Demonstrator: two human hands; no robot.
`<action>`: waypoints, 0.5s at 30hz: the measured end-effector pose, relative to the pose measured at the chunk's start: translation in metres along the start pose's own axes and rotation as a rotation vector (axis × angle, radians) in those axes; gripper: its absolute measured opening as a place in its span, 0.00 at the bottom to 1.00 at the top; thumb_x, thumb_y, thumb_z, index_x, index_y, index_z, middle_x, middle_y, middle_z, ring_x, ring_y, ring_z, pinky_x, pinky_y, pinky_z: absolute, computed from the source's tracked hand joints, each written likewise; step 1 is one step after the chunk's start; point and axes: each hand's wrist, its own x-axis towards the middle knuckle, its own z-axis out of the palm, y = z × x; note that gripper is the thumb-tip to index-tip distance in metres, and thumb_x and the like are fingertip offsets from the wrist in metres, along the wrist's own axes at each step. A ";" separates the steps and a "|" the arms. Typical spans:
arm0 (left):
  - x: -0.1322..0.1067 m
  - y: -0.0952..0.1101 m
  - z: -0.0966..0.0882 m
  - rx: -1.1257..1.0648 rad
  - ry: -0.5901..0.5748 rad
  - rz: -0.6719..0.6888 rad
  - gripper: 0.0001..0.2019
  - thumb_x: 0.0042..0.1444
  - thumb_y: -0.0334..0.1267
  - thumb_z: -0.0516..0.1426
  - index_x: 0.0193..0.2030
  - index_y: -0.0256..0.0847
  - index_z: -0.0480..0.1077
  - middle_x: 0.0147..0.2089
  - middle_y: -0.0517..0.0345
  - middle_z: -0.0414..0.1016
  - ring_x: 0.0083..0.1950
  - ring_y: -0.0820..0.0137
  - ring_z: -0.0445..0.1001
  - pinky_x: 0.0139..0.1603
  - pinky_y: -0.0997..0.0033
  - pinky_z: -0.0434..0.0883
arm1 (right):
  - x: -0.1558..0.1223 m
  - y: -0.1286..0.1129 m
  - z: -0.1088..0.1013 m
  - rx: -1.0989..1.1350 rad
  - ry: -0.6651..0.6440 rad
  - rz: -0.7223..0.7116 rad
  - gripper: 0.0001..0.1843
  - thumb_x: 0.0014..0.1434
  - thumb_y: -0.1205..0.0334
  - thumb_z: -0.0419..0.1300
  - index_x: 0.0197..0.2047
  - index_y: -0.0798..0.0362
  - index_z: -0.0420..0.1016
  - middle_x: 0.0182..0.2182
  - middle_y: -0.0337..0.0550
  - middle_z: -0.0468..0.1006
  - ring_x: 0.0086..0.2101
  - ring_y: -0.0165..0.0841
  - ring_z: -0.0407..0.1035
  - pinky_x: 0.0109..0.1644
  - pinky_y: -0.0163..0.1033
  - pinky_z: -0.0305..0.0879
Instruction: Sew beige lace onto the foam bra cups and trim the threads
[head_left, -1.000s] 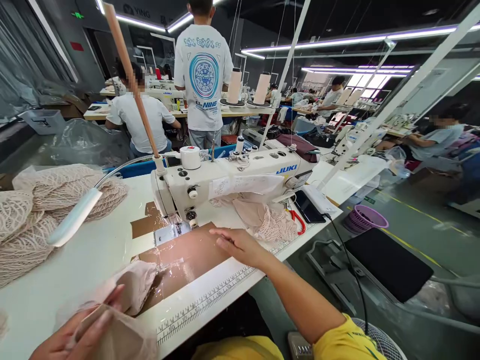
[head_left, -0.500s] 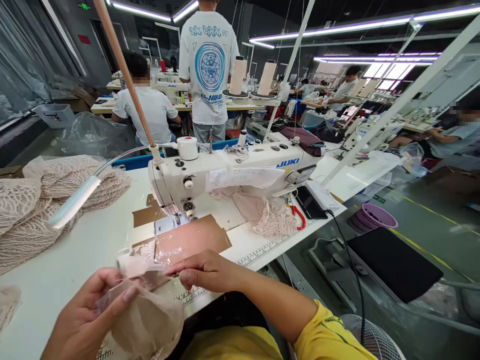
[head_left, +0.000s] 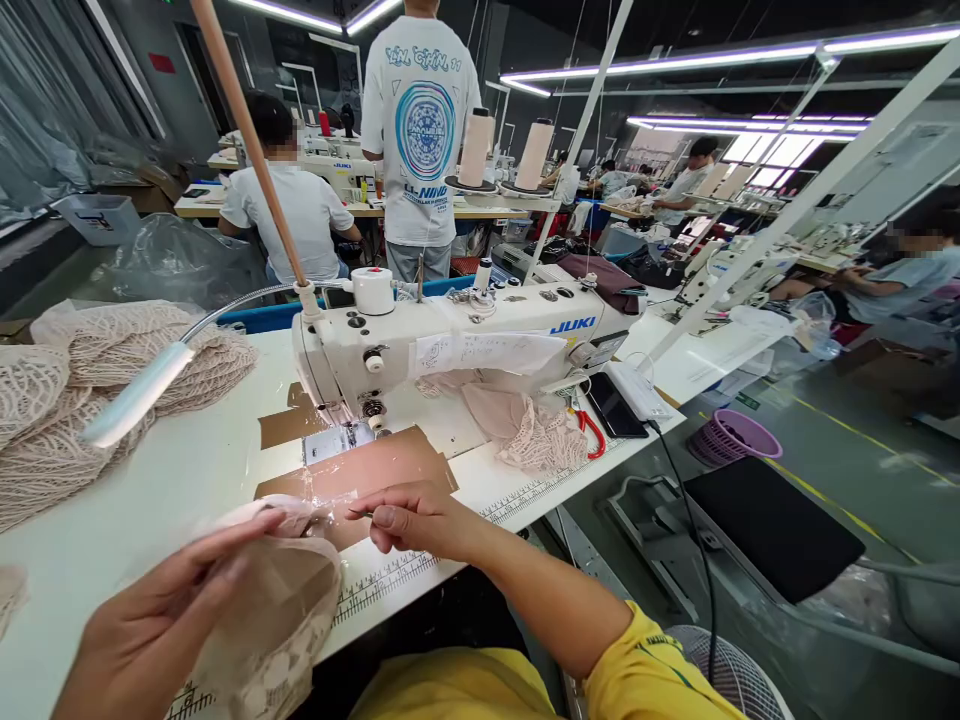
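Observation:
A sheer beige fabric piece with a lace edge (head_left: 296, 590) hangs from my left hand (head_left: 161, 610), its upper part gathered between thumb and fingers at the table's front. My right hand (head_left: 420, 522) is beside it, apart from the cloth, with thumb and forefinger pinched together. A tiny dark tip shows at those fingers, too small to name. Just beyond both hands lies a brown cardboard sheet (head_left: 397, 470) under clear tape. Behind that stands a white sewing machine (head_left: 450, 335), its needle area (head_left: 341, 435) lit.
Stacked beige lace (head_left: 150, 350) fills the table's left side, below a lamp (head_left: 139, 395). More lace fabric (head_left: 540, 435), red-handled scissors (head_left: 592, 436) and a black phone (head_left: 615, 405) lie at right. A measuring tape (head_left: 517, 495) runs along the front edge. Other people work beyond.
My left hand has moved slightly left and down with the fabric, which hangs more open. My right hand has come away from the cloth, still pinched.

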 end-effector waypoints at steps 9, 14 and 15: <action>-0.002 -0.001 0.030 -0.127 -0.132 -0.069 0.24 0.46 0.52 0.65 0.50 0.48 0.76 0.55 0.55 0.75 0.62 0.52 0.66 0.60 0.63 0.68 | 0.011 -0.004 0.010 0.007 -0.119 0.029 0.29 0.57 0.42 0.59 0.54 0.54 0.74 0.26 0.37 0.69 0.30 0.26 0.62 0.31 0.32 0.54; 0.005 -0.003 0.026 -0.142 -0.186 -0.028 0.25 0.45 0.44 0.67 0.52 0.46 0.75 0.56 0.55 0.74 0.62 0.52 0.66 0.63 0.62 0.65 | 0.015 -0.003 0.012 -0.056 -0.156 0.018 0.26 0.58 0.45 0.59 0.52 0.55 0.74 0.27 0.37 0.71 0.27 0.24 0.60 0.30 0.32 0.54; 0.005 -0.003 0.026 -0.145 -0.238 -0.020 0.26 0.44 0.41 0.68 0.53 0.45 0.75 0.57 0.54 0.74 0.63 0.52 0.65 0.63 0.63 0.64 | 0.016 -0.002 0.013 -0.060 -0.140 0.018 0.26 0.58 0.45 0.59 0.51 0.55 0.74 0.26 0.37 0.71 0.26 0.24 0.59 0.29 0.31 0.53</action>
